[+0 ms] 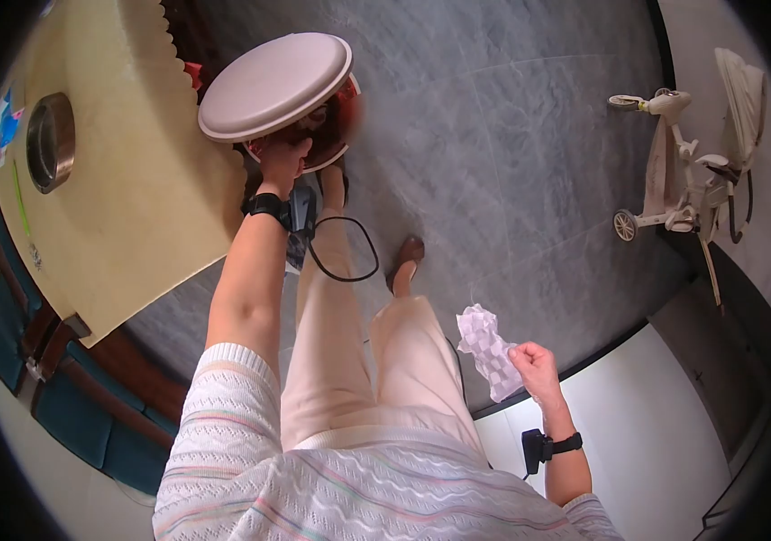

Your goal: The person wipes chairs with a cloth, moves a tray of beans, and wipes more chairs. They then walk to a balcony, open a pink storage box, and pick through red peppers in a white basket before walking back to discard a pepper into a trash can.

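My left hand (286,164) is at the near edge of a pale pinkish oval lid (273,83), its fingers partly hidden and apparently gripping the underside. The lid sits tilted over a red round bin (346,113), whose dark inside and pale rim show on the right and near sides. Away to the right, my right hand (534,365) pinches a crumpled white-and-lilac checked cloth (491,352) between thumb and fingers. The cloth hangs out toward the left, over the floor.
A table with a yellowish cover (133,234) stands left, with a round metal dish (50,142) on it. Teal-cushioned chairs (70,424) line its far side. A beige stroller (687,171) stands by the right wall. A black cable (376,252) loops from my left wrist device.
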`<state>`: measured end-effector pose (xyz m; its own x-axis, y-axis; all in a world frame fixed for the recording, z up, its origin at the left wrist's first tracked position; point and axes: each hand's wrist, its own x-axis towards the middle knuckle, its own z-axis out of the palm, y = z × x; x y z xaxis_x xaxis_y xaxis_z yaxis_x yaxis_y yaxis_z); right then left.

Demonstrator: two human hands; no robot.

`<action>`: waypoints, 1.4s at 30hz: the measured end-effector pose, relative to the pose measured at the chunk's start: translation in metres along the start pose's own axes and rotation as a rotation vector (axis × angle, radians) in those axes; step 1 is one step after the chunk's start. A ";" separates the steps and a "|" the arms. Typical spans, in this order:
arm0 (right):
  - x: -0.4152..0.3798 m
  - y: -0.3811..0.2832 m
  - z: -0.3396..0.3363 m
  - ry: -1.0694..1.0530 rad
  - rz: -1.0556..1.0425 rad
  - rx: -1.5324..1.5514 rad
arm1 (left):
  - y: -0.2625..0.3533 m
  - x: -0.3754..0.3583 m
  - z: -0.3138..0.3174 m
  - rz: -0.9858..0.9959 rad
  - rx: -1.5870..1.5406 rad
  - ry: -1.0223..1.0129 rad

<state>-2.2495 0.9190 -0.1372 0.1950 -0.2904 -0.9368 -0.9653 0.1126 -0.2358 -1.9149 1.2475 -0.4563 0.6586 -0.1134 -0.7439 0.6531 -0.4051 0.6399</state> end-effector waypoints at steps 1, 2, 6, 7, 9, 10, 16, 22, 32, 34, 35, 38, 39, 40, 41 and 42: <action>0.001 -0.002 0.001 -0.002 0.007 0.002 | -0.004 0.003 -0.001 -0.003 0.003 0.000; 0.002 -0.003 0.000 -0.005 0.007 0.005 | -0.001 0.001 0.001 -0.069 -0.069 0.021; 0.000 -0.009 -0.003 0.033 -0.094 -0.168 | 0.014 -0.015 0.013 -0.184 -0.293 0.120; 0.000 -0.005 -0.005 0.060 -0.164 -0.268 | 0.011 -0.018 0.010 -0.213 -0.211 0.075; -0.002 -0.013 0.001 0.042 -0.191 -0.221 | 0.028 -0.045 0.005 -0.155 -0.302 -0.070; -0.007 -0.023 0.004 0.034 -0.166 -0.182 | 0.038 -0.062 0.007 -0.113 -0.293 0.000; -0.044 -0.078 0.017 0.003 -0.314 -0.190 | 0.095 -0.156 -0.026 0.004 -0.153 -0.009; -0.103 -0.155 0.042 -0.068 -0.456 -0.282 | 0.151 -0.252 -0.095 0.085 -0.274 -0.179; -0.131 -0.249 0.046 -0.114 -0.684 -0.494 | 0.181 -0.304 -0.143 0.132 -0.377 -0.031; -0.124 -0.272 0.037 -0.132 -0.705 -0.532 | 0.192 -0.303 -0.143 0.092 -0.372 -0.012; -0.121 -0.284 0.032 -0.148 -0.716 -0.565 | 0.197 -0.300 -0.141 0.104 -0.380 -0.002; -0.132 -0.308 0.021 -0.152 -0.783 -0.674 | 0.198 -0.313 -0.135 0.121 -0.469 0.132; -0.127 -0.326 0.018 -0.159 -0.790 -0.681 | 0.200 -0.306 -0.134 0.122 -0.475 0.143; -0.119 -0.347 0.011 -0.172 -0.845 -0.740 | 0.202 -0.300 -0.129 0.127 -0.507 0.175; -0.117 -0.366 -0.003 -0.178 -0.890 -0.813 | 0.204 -0.301 -0.115 0.126 -0.553 0.198; -0.110 -0.385 -0.019 -0.188 -0.928 -0.842 | 0.205 -0.297 -0.098 0.076 -0.541 0.239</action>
<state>-1.9031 0.8893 0.0613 0.8106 0.2114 -0.5462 -0.2505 -0.7179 -0.6496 -1.9400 1.2872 -0.0851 0.7358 0.1085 -0.6684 0.6573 0.1231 0.7436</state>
